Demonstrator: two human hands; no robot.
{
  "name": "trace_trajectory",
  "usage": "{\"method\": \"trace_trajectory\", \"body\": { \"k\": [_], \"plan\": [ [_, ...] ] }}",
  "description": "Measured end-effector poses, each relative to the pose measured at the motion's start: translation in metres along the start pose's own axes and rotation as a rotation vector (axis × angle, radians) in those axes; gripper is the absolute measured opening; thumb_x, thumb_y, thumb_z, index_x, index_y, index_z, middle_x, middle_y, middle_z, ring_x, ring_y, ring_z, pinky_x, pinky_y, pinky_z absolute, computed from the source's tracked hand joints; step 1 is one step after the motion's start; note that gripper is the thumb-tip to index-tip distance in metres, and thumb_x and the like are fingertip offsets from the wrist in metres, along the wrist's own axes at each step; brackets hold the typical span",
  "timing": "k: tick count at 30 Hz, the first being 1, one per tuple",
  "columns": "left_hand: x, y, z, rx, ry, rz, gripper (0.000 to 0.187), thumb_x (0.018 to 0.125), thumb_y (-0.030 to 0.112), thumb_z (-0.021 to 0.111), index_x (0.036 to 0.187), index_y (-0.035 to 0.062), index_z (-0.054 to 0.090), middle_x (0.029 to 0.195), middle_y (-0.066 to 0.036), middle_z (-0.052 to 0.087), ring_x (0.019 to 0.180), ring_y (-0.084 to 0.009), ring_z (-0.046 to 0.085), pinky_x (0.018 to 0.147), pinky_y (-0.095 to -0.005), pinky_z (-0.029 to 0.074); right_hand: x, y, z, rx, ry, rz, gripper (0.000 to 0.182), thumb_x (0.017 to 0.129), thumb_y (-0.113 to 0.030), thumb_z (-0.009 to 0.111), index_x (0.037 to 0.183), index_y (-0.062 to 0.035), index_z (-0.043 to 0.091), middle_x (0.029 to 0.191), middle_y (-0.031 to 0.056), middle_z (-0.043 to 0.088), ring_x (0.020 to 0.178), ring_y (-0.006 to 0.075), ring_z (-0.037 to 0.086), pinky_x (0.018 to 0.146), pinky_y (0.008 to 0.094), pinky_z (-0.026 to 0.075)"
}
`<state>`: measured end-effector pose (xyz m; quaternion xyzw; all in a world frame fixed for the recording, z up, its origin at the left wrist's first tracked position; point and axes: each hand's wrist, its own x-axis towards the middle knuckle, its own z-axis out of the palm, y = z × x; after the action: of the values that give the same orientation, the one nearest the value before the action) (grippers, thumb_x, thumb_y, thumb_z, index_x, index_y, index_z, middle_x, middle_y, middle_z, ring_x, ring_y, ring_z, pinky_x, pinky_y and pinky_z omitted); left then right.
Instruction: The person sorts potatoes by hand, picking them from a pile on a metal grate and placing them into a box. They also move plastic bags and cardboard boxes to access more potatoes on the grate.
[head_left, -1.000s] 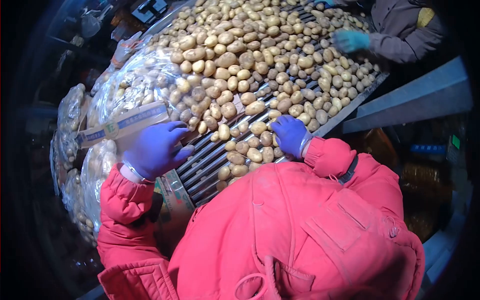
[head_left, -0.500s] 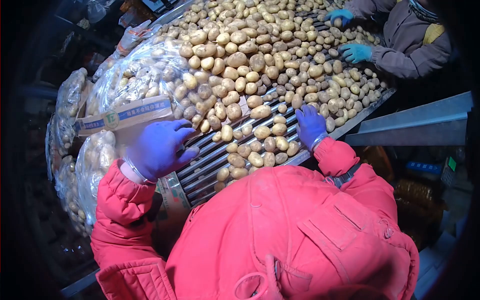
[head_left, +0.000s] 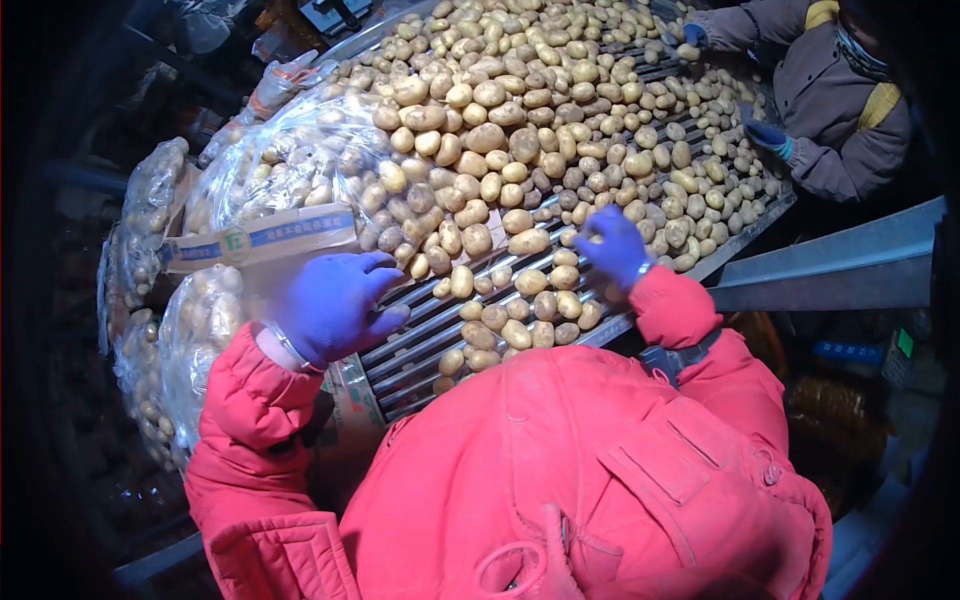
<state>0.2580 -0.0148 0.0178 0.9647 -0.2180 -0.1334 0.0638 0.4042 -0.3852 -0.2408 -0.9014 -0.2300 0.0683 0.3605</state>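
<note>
Several potatoes [head_left: 535, 282] lie on the metal roller bars [head_left: 405, 347] in front of me. My left hand [head_left: 340, 305], in a purple glove, is over the left side of the bars, beside a cardboard box [head_left: 262, 243]. Its fingers and thumb are apart, with nothing visible between them. On the right, my right hand [head_left: 615, 247], also gloved in purple, hovers at the edge of the potato heap [head_left: 560, 90]. Its fingers are bent but apart, and I see nothing in them; the palm side is hidden.
A clear plastic bag full of potatoes [head_left: 290, 160] rests behind the box. More filled bags [head_left: 205, 310] stand at the left. Across the rollers, a co-worker's gloved hand [head_left: 768, 138] is at the heap. A metal beam [head_left: 830, 265] juts out at the right.
My right hand has lifted slightly off the potatoes and its fingers have bent. My left hand is nearly unchanged. The co-worker's near hand has drawn back from the heap.
</note>
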Motion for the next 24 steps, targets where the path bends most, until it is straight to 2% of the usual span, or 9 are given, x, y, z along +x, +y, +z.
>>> {"method": "trace_trajectory", "body": {
  "k": [2, 4, 8, 10, 11, 14, 15, 20, 24],
  "plan": [
    [-0.001, 0.0, 0.002, -0.006, 0.005, 0.004, 0.046, 0.086, 0.035, 0.08, 0.121, 0.0052, 0.07, 0.117, -0.018, 0.071, 0.103, -0.0406, 0.069, 0.09, -0.048, 0.056, 0.017, -0.032, 0.027, -0.211, -0.048, -0.255, 0.027, 0.089, -0.034, 0.071, 0.105, -0.012, 0.069, 0.108, 0.0146, 0.066, 0.099, 0.0352, 0.067, 0.088, 0.0461, 0.055],
    [0.0, -0.001, 0.001, -0.011, 0.006, 0.01, 0.046, 0.086, 0.034, 0.08, 0.121, 0.0052, 0.07, 0.118, -0.018, 0.071, 0.103, -0.0404, 0.07, 0.09, -0.0473, 0.056, 0.036, -0.05, 0.056, -0.228, -0.113, -0.312, 0.022, 0.093, -0.03, 0.067, 0.105, -0.0117, 0.069, 0.114, 0.0154, 0.067, 0.103, 0.0335, 0.068, 0.088, 0.0447, 0.055],
    [-0.001, -0.001, -0.002, 0.026, 0.002, 0.013, 0.048, 0.088, 0.038, 0.078, 0.122, 0.0042, 0.07, 0.122, -0.018, 0.07, 0.107, -0.04, 0.069, 0.093, -0.0466, 0.056, 0.05, -0.1, 0.055, -0.527, -0.444, 0.035, 0.027, 0.093, -0.026, 0.068, 0.116, -0.0126, 0.074, 0.121, 0.0164, 0.069, 0.115, 0.0307, 0.069, 0.09, 0.0452, 0.059],
    [-0.003, 0.0, -0.003, 0.046, 0.016, 0.004, 0.046, 0.09, 0.04, 0.075, 0.121, 0.0055, 0.07, 0.12, -0.016, 0.069, 0.106, -0.0381, 0.068, 0.092, -0.0475, 0.055, 0.046, -0.091, 0.051, -0.516, -0.403, 0.1, 0.031, 0.093, -0.027, 0.068, 0.12, -0.0125, 0.075, 0.128, 0.0163, 0.069, 0.116, 0.0314, 0.07, 0.091, 0.0449, 0.06],
    [-0.002, -0.003, 0.001, 0.056, 0.038, 0.016, 0.044, 0.091, 0.04, 0.073, 0.119, 0.0069, 0.07, 0.118, -0.014, 0.069, 0.104, -0.0366, 0.068, 0.09, -0.0481, 0.055, 0.052, -0.072, 0.058, -0.586, -0.436, 0.032, 0.053, 0.079, -0.038, 0.084, 0.123, -0.0119, 0.069, 0.13, 0.0178, 0.065, 0.117, 0.0347, 0.068, 0.097, 0.0462, 0.058],
    [-0.003, -0.001, 0.0, 0.052, 0.034, 0.021, 0.043, 0.091, 0.04, 0.073, 0.119, 0.0068, 0.07, 0.116, -0.014, 0.068, 0.103, -0.0363, 0.068, 0.088, -0.0479, 0.055, 0.057, -0.076, 0.034, -0.671, -0.548, -0.127, 0.054, 0.079, -0.04, 0.084, 0.121, -0.0106, 0.069, 0.13, 0.0179, 0.065, 0.116, 0.034, 0.068, 0.096, 0.0456, 0.058],
    [-0.002, 0.002, -0.006, 0.034, 0.005, 0.003, 0.045, 0.091, 0.038, 0.074, 0.12, 0.0051, 0.069, 0.12, -0.016, 0.069, 0.106, -0.0378, 0.068, 0.091, -0.0474, 0.055, 0.062, -0.066, 0.044, -0.557, -0.496, -0.001, 0.056, 0.076, -0.043, 0.086, 0.118, -0.0094, 0.07, 0.131, 0.017, 0.064, 0.114, 0.0342, 0.068, 0.096, 0.0459, 0.057],
    [-0.001, -0.002, 0.0, 0.056, 0.063, 0.024, 0.044, 0.09, 0.04, 0.074, 0.118, 0.0065, 0.07, 0.114, -0.014, 0.068, 0.102, -0.0362, 0.068, 0.087, -0.0471, 0.055, 0.066, -0.116, 0.057, -0.168, -0.369, -0.45, 0.059, 0.074, -0.046, 0.084, 0.12, -0.0134, 0.071, 0.134, 0.0168, 0.059, 0.116, 0.0387, 0.063, 0.097, 0.0511, 0.053],
    [-0.001, 0.0, -0.005, 0.033, 0.017, 0.013, 0.047, 0.089, 0.037, 0.077, 0.122, 0.0043, 0.069, 0.121, -0.018, 0.07, 0.105, -0.0399, 0.069, 0.09, -0.0466, 0.056, 0.073, -0.146, 0.093, -0.544, -0.535, -0.471, 0.059, 0.073, -0.046, 0.086, 0.122, -0.0144, 0.073, 0.145, 0.0182, 0.055, 0.128, 0.0447, 0.057, 0.102, 0.0542, 0.052]
  ]
}}
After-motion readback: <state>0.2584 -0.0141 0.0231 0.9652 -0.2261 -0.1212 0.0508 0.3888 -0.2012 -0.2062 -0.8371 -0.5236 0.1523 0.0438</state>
